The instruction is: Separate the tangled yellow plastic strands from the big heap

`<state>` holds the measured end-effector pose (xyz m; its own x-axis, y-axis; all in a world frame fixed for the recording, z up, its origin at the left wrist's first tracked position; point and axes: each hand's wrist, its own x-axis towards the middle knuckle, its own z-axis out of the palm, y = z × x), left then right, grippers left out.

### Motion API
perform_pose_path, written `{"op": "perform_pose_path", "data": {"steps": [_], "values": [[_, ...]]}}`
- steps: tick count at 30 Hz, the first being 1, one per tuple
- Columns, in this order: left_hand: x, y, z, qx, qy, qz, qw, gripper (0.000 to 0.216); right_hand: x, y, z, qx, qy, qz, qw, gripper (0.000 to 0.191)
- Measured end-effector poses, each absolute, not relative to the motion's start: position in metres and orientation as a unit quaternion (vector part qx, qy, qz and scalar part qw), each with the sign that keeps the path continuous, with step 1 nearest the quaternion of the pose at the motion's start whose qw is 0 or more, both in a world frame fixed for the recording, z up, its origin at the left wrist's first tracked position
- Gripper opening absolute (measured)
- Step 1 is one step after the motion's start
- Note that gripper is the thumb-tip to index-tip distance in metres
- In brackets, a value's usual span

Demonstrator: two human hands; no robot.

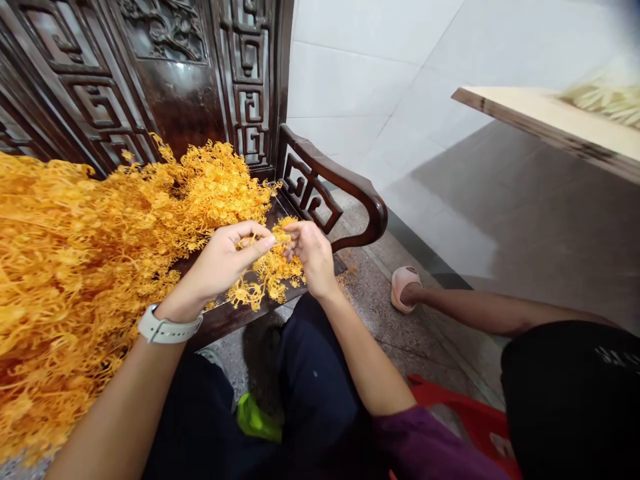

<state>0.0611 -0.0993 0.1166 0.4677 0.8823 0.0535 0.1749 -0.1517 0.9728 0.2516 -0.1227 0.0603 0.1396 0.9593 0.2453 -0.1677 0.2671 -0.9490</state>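
Note:
Over the front edge of a dark wooden bench seat (220,325), my left hand (227,257) is closed, thumb and index finger pinching a thin orange artificial flower sprig. My right hand (314,259) is just to its right, fingers curled inward; whatever is between them is hidden. Below and behind both hands lies a small bunch of orange artificial flower sprigs (273,277), with curly, spidery heads. To the left, a large heap of the same orange sprigs (100,247) covers the bench. A pale watch (169,327) is on my left wrist.
The carved bench back (185,100) and curved armrest (350,180) border the work. At right, a wooden board (530,107) carries pale yellow strands. Another person's leg (465,310) and red plastic (465,407) are nearby. Something bright green (257,419) lies below.

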Motion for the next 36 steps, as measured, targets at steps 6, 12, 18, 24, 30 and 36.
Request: {"op": "perform_pose_path", "data": {"steps": [6, 12, 18, 24, 30, 36], "values": [[0.063, -0.099, 0.114, 0.738, 0.359, 0.303, 0.484, 0.026, 0.238, -0.128, 0.062, -0.417, -0.54, 0.427, 0.594, 0.059], [0.071, -0.111, 0.123, 0.635, 0.294, 0.337, 0.63, 0.03, 0.251, -0.118, 0.067, -0.324, -0.368, 0.582, 0.649, 0.068], [0.036, -0.103, 0.142, 0.521, 0.346, 0.509, 0.591, 0.012, 0.315, -0.089, 0.032, -0.416, -0.168, 0.515, 0.731, 0.057], [0.031, -0.073, 0.121, 0.505, 0.436, 0.534, 0.519, 0.016, 0.331, -0.078, 0.007, -0.48, -0.157, 0.51, 0.696, 0.028], [0.041, -0.079, 0.114, 0.545, 0.438, 0.518, 0.493, 0.013, 0.331, -0.075, -0.001, -0.576, -0.151, 0.453, 0.663, 0.04], [0.045, -0.084, 0.111, 0.587, 0.426, 0.502, 0.472, 0.02, 0.336, -0.076, -0.004, -0.592, -0.177, 0.422, 0.663, 0.041]]}}
